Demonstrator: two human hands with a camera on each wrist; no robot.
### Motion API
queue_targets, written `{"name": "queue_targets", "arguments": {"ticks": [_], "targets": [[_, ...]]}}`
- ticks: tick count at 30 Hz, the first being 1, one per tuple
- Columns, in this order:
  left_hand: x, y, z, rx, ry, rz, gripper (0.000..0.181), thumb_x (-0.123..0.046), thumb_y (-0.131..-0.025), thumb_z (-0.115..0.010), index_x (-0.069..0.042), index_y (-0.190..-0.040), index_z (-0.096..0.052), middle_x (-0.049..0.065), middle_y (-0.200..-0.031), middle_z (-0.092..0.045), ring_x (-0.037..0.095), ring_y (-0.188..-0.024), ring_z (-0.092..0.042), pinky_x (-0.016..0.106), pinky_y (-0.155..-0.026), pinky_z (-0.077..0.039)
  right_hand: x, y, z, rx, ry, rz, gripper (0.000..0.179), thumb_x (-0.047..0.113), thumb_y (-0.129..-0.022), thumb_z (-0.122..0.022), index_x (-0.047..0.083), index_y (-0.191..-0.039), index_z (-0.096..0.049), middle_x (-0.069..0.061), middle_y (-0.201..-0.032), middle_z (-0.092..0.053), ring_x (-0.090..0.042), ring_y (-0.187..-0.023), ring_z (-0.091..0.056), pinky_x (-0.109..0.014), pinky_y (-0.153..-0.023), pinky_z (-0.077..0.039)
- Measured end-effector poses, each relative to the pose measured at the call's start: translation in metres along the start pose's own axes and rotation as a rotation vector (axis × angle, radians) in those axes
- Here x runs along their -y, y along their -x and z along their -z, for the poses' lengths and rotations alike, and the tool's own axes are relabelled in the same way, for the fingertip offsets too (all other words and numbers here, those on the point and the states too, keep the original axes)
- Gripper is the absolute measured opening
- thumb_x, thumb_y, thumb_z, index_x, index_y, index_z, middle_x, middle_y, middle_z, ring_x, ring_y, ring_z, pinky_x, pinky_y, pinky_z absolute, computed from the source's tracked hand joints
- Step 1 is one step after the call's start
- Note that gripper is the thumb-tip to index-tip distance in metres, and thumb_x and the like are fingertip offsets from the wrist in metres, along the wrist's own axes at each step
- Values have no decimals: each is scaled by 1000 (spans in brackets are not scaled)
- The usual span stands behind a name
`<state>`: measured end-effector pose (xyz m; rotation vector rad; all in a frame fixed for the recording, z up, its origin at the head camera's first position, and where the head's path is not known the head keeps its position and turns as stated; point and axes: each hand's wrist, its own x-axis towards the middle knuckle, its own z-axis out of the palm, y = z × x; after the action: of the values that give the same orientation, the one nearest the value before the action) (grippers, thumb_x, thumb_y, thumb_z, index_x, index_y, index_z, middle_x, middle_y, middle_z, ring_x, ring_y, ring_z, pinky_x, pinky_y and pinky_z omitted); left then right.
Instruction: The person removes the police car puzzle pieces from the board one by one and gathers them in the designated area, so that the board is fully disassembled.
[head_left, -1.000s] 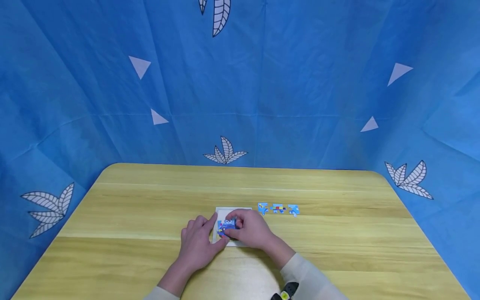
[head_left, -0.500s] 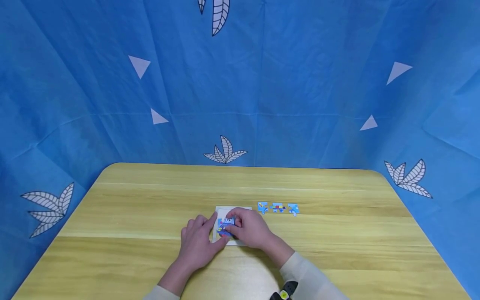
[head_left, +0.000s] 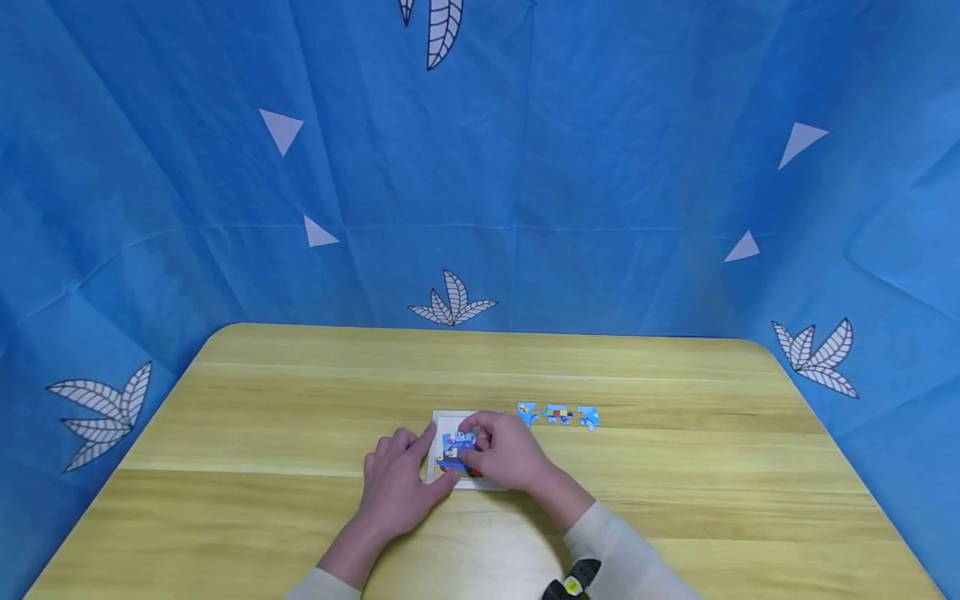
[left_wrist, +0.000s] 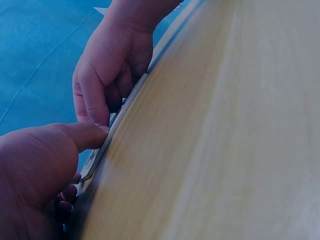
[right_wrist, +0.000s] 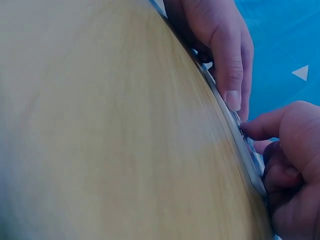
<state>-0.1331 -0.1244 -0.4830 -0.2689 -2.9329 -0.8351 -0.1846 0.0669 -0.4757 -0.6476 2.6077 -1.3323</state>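
Observation:
A small light-framed jigsaw tray point(head_left: 432, 478) lies on the table in the head view, with part of a blue cartoon-vehicle picture point(head_left: 452, 461) inside it. My left hand point(head_left: 395, 489) spreads around the tray's lower left corner, its straight index finger along the left rim and its thumb at the bottom rim. Over the tray, my right hand point(head_left: 507, 451) pinches a blue puzzle piece point(head_left: 463, 439) between thumb and index finger. Its fingers hide the tray's right part. Both wrist views show the hands meeting at the tray's thin edge point(left_wrist: 125, 107), seen almost side-on.
Three loose puzzle pieces point(head_left: 558, 414) lie in a row right of the tray. The wooden table point(head_left: 262, 400) has a rounded far edge, with a blue patterned cloth point(head_left: 600, 167) behind it. A dark watch-like band point(head_left: 572, 581) sits by the right sleeve.
My right thumb and index finger have shifted slightly right and up within the tray, and the piece at their tips has moved. More red shows at the picture's bottom. My left hand stays in place.

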Motion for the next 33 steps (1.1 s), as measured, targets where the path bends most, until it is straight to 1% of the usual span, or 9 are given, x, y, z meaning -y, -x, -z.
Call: {"name": "queue_targets", "arguments": {"ticks": [5,12,15,18,23,27,33], "targets": [[1,-1,0,1,4,0,77,-50,-84,-75,-4,-143,-55,-4,-95,-45,19,-86,-38,38,-74,-27,1,0,1,20,-2,-1,24,11,-87,-78,6,-108,-70,6,-54,-43,-7,-47,-40,-27,-53,-39],[0,-1,0,-2,-1,0,77,-50,-84,-74,-4,-143,-55,-3,-96,-46,19,-87,-38,38,-74,-28,0,-2,1,30,19,13,20,11,-89,-75,6,-108,-69,5,-54,-43,-8,-46,-41,-25,-49,-34],[0,0,0,-6,2,-2,77,-49,-84,-75,-4,-143,-55,-3,-96,-46,19,-88,-39,38,-74,-28,0,-1,1,32,38,21,19,12,-90,-75,6,-108,-69,6,-54,-44,-8,-46,-40,-26,-49,-34],[0,0,0,-6,2,-5,77,-49,-84,-75,-4,-143,-55,-3,-96,-46,19,-88,-39,38,-75,-29,0,1,2,26,68,23,20,13,-91,-74,6,-109,-69,7,-54,-43,-7,-46,-39,-26,-52,-37],[0,1,0,-9,-5,-7,77,-49,-83,-76,-3,-142,-55,-3,-97,-48,20,-89,-40,38,-75,-29,0,5,5,-2,103,9,21,16,-91,-74,7,-109,-70,8,-54,-43,-6,-46,-39,-27,-50,-36],[1,1,1,-12,-6,-5,77,-49,-83,-76,-3,-142,-55,-1,-98,-49,20,-90,-41,39,-75,-29,-3,7,8,-9,101,7,22,17,-91,-75,7,-110,-72,8,-53,-43,-7,-46,-41,-27,-50,-36],[3,1,-1,-9,-6,-10,78,-50,-83,-75,-4,-142,-55,-2,-98,-49,20,-91,-41,39,-76,-30,-6,6,10,13,87,17,23,16,-90,-77,7,-110,-71,7,-53,-43,-7,-44,-39,-27,-51,-37]]}}
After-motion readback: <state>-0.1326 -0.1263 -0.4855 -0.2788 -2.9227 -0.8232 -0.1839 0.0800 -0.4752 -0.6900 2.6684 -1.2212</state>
